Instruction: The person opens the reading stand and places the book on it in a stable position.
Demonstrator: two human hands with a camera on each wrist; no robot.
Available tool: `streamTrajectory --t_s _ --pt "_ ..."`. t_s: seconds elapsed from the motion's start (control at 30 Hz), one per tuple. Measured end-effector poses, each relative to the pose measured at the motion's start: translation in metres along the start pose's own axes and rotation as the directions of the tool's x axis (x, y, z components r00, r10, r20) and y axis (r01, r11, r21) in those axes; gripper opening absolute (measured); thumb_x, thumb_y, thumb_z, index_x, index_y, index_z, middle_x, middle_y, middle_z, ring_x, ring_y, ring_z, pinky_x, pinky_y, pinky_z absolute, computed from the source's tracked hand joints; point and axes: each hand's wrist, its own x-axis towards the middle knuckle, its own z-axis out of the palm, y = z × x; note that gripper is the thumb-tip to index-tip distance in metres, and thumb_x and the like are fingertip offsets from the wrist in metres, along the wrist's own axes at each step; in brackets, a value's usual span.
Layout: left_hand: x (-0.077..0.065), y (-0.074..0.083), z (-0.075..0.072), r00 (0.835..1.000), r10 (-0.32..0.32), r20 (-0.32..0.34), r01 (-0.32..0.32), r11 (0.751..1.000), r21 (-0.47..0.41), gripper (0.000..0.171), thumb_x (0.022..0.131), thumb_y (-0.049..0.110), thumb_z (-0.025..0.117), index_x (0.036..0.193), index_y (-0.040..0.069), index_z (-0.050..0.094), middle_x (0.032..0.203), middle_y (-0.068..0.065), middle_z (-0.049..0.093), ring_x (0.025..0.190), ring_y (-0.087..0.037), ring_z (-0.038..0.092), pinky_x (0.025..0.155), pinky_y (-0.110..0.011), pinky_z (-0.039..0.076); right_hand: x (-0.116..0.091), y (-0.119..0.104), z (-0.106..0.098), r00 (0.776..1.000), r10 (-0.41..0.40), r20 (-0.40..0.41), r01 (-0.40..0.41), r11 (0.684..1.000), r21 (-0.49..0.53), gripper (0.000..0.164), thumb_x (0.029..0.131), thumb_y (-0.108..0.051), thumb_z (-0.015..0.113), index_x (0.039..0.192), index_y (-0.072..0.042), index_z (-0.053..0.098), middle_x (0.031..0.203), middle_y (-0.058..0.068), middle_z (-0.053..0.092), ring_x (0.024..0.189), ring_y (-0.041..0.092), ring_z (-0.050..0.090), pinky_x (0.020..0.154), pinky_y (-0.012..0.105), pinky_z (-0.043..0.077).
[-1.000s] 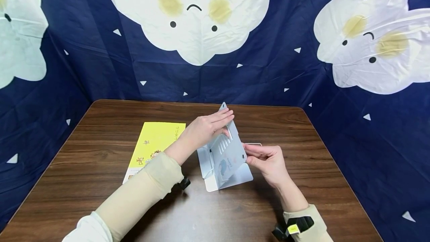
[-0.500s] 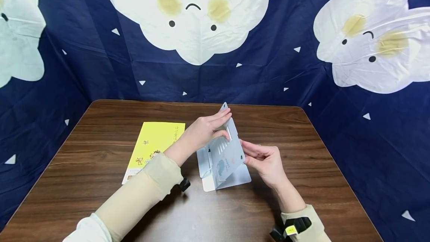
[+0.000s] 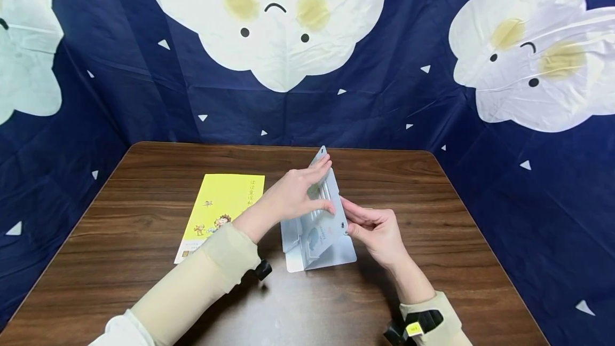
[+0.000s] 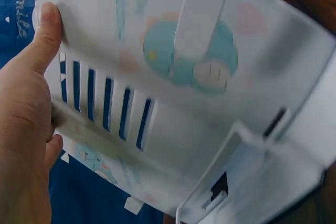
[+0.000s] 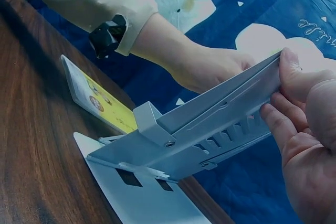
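A pale blue metal book stand [image 3: 321, 235] stands on the table, its slotted panel tilted up from a flat base plate. Printed dinosaurs show on the panel [image 4: 190, 51] in the left wrist view. My left hand [image 3: 298, 191] reaches across its front, fingers nearly straight at the upper edge, thumb spread low on the face; some fingertips are hidden. With my right hand [image 3: 377, 231] I pinch the panel's right edge. In the right wrist view, the right thumb [image 5: 290, 65] lies at the edge and the fingers are at the back.
A yellow illustrated book [image 3: 223, 196] lies on the wooden table [image 3: 158, 196], left of the stand and partly behind the left forearm. Past the table's far edge hangs a dark blue cloth [image 3: 230, 105] with cloud faces.
My left thumb has moved down and outward across the panel, away from the fingers. The stand has shifted very slightly left. My right hand keeps its pinch and moves a little left too.
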Motion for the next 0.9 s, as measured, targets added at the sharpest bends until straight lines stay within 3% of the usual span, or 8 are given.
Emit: streamTrajectory --t_s 0.23,0.27,0.3,0.33,0.5,0.53,0.9 --pt "-0.001 0.001 0.002 0.999 -0.024 0.025 0.025 0.999 -0.024 0.106 0.084 0.061 0.084 0.161 0.003 0.041 0.169 -0.006 0.031 0.15 -0.023 0.04 0.118 -0.037 0.039 0.0 -0.001 0.004 1.0 -0.005 -0.002 0.005 1.0 -0.013 0.057 0.094 -0.009 0.08 0.134 0.023 0.054 0.14 0.016 0.064 0.128 0.025 0.063 0.094 0.037 0.057" --pt "-0.001 0.001 0.002 0.999 -0.024 0.021 0.025 0.999 -0.028 0.106 0.083 0.061 0.084 0.161 0.003 0.042 0.168 -0.006 0.031 0.148 -0.023 0.043 0.118 -0.038 0.039 0.001 -0.001 0.005 1.0 -0.007 -0.003 0.007 1.0 -0.015 0.057 0.094 -0.009 0.08 0.134 0.023 0.055 0.14 0.016 0.063 0.129 0.025 0.063 0.095 0.037 0.057" --pt "-0.001 0.001 0.002 0.999 -0.025 0.021 0.025 0.999 -0.034 0.106 0.083 0.061 0.085 0.161 0.003 0.041 0.169 -0.006 0.031 0.14 -0.023 0.053 0.117 -0.038 0.04 0.001 -0.001 0.005 1.0 -0.01 -0.004 0.01 1.0 -0.016 0.058 0.094 -0.01 0.08 0.133 0.023 0.055 0.141 0.016 0.063 0.129 0.025 0.063 0.095 0.037 0.057" --pt "-0.001 0.002 0.002 1.0 -0.025 0.018 0.026 0.999 -0.039 0.106 0.083 0.06 0.085 0.161 0.003 0.041 0.168 -0.006 0.032 0.14 -0.023 0.054 0.117 -0.038 0.04 0.001 -0.001 0.006 1.0 -0.014 -0.007 0.014 1.0 -0.019 0.058 0.093 -0.011 0.08 0.133 0.023 0.055 0.14 0.016 0.063 0.129 0.025 0.063 0.095 0.037 0.057" --pt "0.0 0.002 0.003 0.999 -0.043 0.002 0.043 0.992 -0.117 0.105 0.081 0.055 0.088 0.16 0.003 0.042 0.168 -0.006 0.031 0.147 -0.019 0.045 0.118 -0.036 0.038 0.001 -0.001 0.008 0.999 -0.028 -0.027 0.027 0.999 -0.027 0.058 0.092 -0.011 0.082 0.13 0.025 0.057 0.14 0.019 0.063 0.128 0.026 0.063 0.096 0.036 0.056" --pt "0.0 0.002 0.004 0.999 -0.047 -0.003 0.046 0.99 -0.135 0.105 0.08 0.054 0.088 0.16 0.003 0.042 0.168 -0.005 0.031 0.152 -0.018 0.033 0.119 -0.036 0.037 0.001 -0.001 0.008 0.999 -0.03 -0.031 0.029 0.999 -0.027 0.058 0.092 -0.011 0.082 0.129 0.025 0.057 0.14 0.019 0.063 0.128 0.026 0.063 0.096 0.036 0.056" --pt "0.002 0.0 0.002 1.0 -0.003 -0.007 0.001 0.964 -0.264 0.101 0.08 0.045 0.094 0.158 0.002 0.046 0.165 -0.003 0.037 0.151 -0.012 0.035 0.121 -0.033 0.034 -0.002 0.001 0.013 0.997 -0.053 -0.062 0.054 0.999 0.01 0.045 0.089 -0.004 0.085 0.125 0.016 0.067 0.134 0.015 0.068 0.123 0.021 0.066 0.095 0.034 0.056"
